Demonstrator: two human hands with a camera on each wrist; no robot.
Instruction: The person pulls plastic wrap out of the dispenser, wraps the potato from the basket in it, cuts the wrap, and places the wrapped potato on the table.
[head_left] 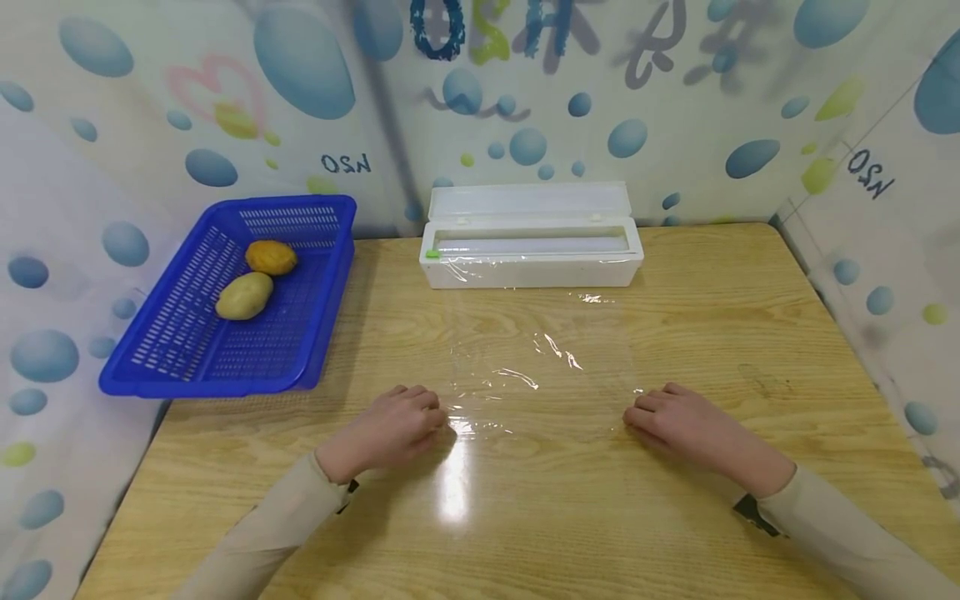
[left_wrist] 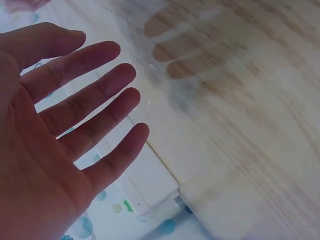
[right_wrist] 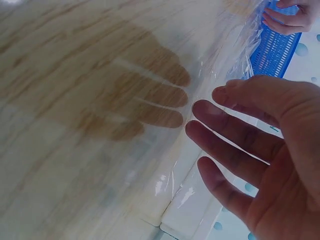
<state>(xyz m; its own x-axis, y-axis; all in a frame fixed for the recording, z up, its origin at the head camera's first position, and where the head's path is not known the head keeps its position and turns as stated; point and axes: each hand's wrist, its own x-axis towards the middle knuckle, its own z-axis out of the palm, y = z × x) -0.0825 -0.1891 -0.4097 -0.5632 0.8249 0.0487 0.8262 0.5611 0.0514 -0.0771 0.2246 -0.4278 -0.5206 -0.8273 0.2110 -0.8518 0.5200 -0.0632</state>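
A sheet of clear plastic wrap point(head_left: 540, 358) stretches toward me from a white wrap dispenser box point(head_left: 528, 271) with its lid up. At the sheet's near left corner is my left hand point(head_left: 401, 421). Its fingers point(left_wrist: 92, 107) are straight and spread in the left wrist view, thumb apart from them. My right hand point(head_left: 682, 421) is at the near right corner. In the right wrist view its thumb and forefinger come together at the edge of the wrap, and the other fingers point(right_wrist: 235, 155) extend loosely. The wrap's exact edge is hard to see.
A blue plastic basket point(head_left: 322, 333) stands at the left of the wooden table point(head_left: 570, 533). Inside lie a yellow-orange fruit point(head_left: 272, 258) and a pale oval potato-like item point(head_left: 244, 297). A patterned sheet point(head_left: 525, 108) hangs behind the table.
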